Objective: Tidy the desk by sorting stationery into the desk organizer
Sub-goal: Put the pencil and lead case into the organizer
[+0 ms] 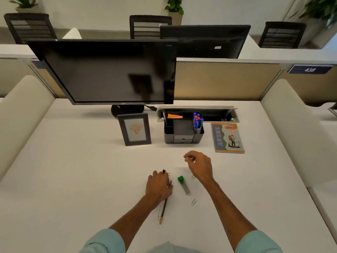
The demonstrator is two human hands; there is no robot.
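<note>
The desk organizer point(183, 131), standing toward the back edge of the desk point(82, 170), is already holding pens point(197, 122) and something orange. Loose items are waiting near the front edge: a pencil point(165, 204), a green-capped tube point(184, 185) and paper clips point(193, 202). The left hand point(159, 185) is lying over the pencil, fingertips pinching something small and dark. The right hand point(199, 166) is pinching something tiny, probably a clip.

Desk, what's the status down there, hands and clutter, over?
Left hand down on the pencil, not lifted. Right hand raised, pinching something small. Green-capped tube and paper clips loose on desk. Path to organizer open.
</note>
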